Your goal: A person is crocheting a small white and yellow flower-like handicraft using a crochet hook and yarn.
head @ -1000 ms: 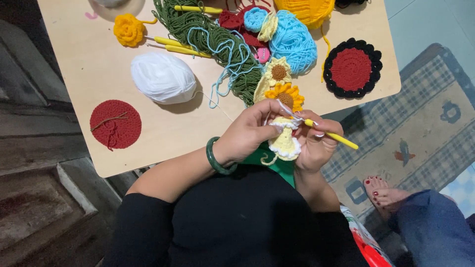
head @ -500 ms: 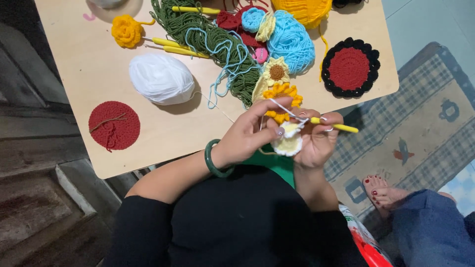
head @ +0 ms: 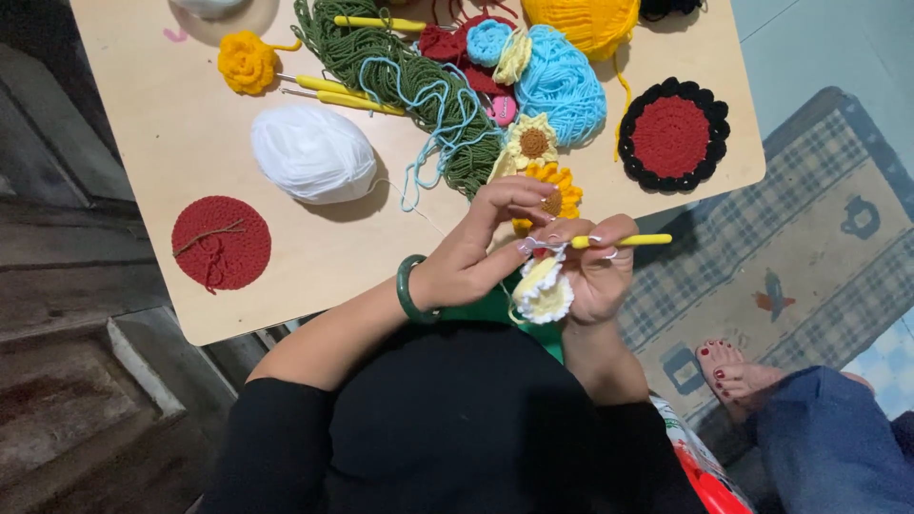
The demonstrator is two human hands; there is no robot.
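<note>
Both hands worked at the tabletop's (head: 314,276) near edge: left hand (head: 476,257) pinched the cream crochet piece (head: 545,291), right hand (head: 595,271) clamped the yellow hook (head: 624,241). White yarn ball (head: 312,152) lay near the middle.

You're looking down on a light wooden table (head: 181,162), rounded corners, top approx filling the upper frame. To your left: dark wooden steps (head: 67,381), worn, dim. To your right: pale tiled floor (head: 819,38) w/ a plaid rug (head: 819,247) in grey-tan, small animal motifs on it. Light is soft, even, brighter on the rt side.
</note>
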